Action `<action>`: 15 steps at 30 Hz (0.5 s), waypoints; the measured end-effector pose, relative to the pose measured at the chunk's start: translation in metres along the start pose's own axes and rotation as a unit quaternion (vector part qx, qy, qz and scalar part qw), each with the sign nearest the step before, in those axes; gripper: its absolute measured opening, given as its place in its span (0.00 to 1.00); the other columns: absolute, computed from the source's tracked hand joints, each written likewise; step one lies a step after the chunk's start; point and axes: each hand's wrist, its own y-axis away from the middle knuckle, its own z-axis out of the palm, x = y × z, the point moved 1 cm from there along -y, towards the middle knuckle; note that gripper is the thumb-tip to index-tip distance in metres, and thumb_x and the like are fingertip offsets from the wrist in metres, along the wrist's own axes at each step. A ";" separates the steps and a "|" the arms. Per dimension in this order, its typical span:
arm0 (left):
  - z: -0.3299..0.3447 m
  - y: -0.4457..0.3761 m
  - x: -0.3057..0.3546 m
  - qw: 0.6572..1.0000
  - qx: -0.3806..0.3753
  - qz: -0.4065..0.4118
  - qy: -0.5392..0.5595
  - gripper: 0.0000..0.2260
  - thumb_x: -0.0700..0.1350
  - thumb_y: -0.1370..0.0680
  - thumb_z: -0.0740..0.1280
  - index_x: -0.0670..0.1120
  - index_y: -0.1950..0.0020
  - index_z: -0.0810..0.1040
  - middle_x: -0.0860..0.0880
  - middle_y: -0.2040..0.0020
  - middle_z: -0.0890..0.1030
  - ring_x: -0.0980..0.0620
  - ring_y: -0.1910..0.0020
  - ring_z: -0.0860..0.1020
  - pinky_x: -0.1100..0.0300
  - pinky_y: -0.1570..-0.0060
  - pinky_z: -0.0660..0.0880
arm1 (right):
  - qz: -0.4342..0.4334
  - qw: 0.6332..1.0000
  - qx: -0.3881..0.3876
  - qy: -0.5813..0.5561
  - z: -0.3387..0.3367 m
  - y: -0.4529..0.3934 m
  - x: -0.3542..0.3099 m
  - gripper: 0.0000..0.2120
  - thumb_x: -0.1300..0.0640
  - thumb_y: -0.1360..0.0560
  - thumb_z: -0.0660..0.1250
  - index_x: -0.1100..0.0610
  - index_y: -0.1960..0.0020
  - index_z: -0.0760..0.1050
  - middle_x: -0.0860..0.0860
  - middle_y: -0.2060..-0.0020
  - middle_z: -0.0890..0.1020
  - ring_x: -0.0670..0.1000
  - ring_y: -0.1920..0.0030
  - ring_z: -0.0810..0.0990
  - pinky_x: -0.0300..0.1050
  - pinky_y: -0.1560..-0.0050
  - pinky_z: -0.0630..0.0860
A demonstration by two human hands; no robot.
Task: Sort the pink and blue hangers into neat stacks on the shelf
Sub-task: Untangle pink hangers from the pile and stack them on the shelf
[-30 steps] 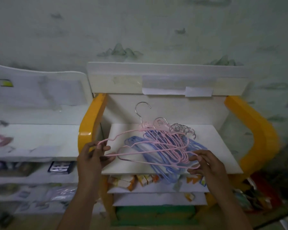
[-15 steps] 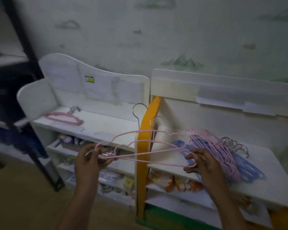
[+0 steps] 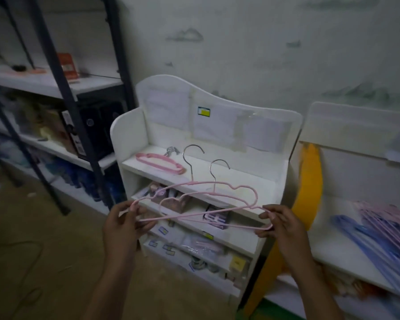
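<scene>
Fingers (image 3: pixel 134 207) of both hands pinch pink hangers' (image 3: pixel 206 199) ends.

Left hand (image 3: pixel 125 225) and right hand (image 3: pixel 280 224) pinch opposite ends of two pink hangers (image 3: pixel 201 204), held before white shelf (image 3: pixel 247 181). Pink stack (image 3: pixel 159 161) lies on top tier.

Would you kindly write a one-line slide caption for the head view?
Both hands, left and right, hold two pink wire hangers before a white shelf bearing a pink hanger stack.
</scene>
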 end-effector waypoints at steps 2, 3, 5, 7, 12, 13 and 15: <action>-0.019 -0.017 0.001 1.000 0.008 -0.002 -0.008 0.07 0.43 0.19 0.63 0.42 0.46 0.78 0.40 0.52 0.83 0.42 0.57 0.84 0.50 0.59 0.83 | 0.002 1.000 -0.010 0.013 0.028 -0.002 0.000 0.08 0.62 0.19 0.60 0.57 0.45 0.77 0.55 0.53 0.83 0.59 0.66 0.85 0.55 0.62 0.84; -0.027 -0.025 0.003 1.000 0.013 -0.002 -0.008 0.06 0.42 0.19 0.63 0.43 0.46 0.78 0.41 0.52 0.83 0.43 0.57 0.84 0.49 0.58 0.83 | 0.001 1.000 -0.013 0.015 0.041 -0.004 -0.001 0.08 0.62 0.19 0.60 0.56 0.46 0.77 0.54 0.53 0.83 0.59 0.66 0.85 0.56 0.61 0.83; -0.042 -0.040 0.005 1.000 0.024 -0.004 0.000 0.05 0.42 0.19 0.63 0.44 0.47 0.78 0.42 0.53 0.84 0.44 0.57 0.84 0.52 0.59 0.83 | -0.002 1.000 -0.017 0.017 0.064 -0.007 -0.004 0.08 0.62 0.18 0.59 0.55 0.46 0.77 0.54 0.53 0.83 0.58 0.67 0.85 0.56 0.62 0.83; -0.055 -0.055 0.004 0.999 0.041 -0.007 0.001 0.06 0.43 0.19 0.63 0.44 0.46 0.78 0.43 0.54 0.84 0.44 0.57 0.85 0.54 0.61 0.83 | -0.003 1.000 -0.022 0.022 0.083 -0.014 -0.007 0.08 0.62 0.18 0.59 0.56 0.46 0.77 0.54 0.53 0.83 0.58 0.67 0.85 0.52 0.63 0.84; -0.074 -0.091 -0.005 0.998 0.063 -0.006 -0.018 0.07 0.44 0.19 0.62 0.45 0.44 0.78 0.47 0.55 0.84 0.46 0.57 0.84 0.55 0.61 0.83 | -0.015 0.998 -0.040 0.049 0.125 -0.042 -0.008 0.08 0.61 0.18 0.59 0.55 0.46 0.77 0.52 0.54 0.83 0.54 0.65 0.86 0.49 0.62 0.84; -0.076 -0.099 -0.008 0.997 0.068 -0.007 -0.021 0.07 0.44 0.19 0.62 0.45 0.43 0.78 0.46 0.55 0.84 0.46 0.57 0.84 0.53 0.60 0.83 | -0.016 0.998 -0.041 0.052 0.133 -0.049 -0.007 0.08 0.61 0.18 0.59 0.55 0.46 0.77 0.51 0.54 0.83 0.54 0.65 0.86 0.49 0.62 0.84; -0.079 -0.115 -0.012 0.997 0.075 -0.008 -0.028 0.08 0.44 0.19 0.62 0.45 0.43 0.78 0.45 0.53 0.83 0.45 0.56 0.84 0.50 0.58 0.82 | -0.015 0.998 -0.040 0.049 0.149 -0.064 -0.002 0.08 0.61 0.18 0.59 0.56 0.46 0.77 0.51 0.54 0.83 0.53 0.67 0.85 0.44 0.64 0.82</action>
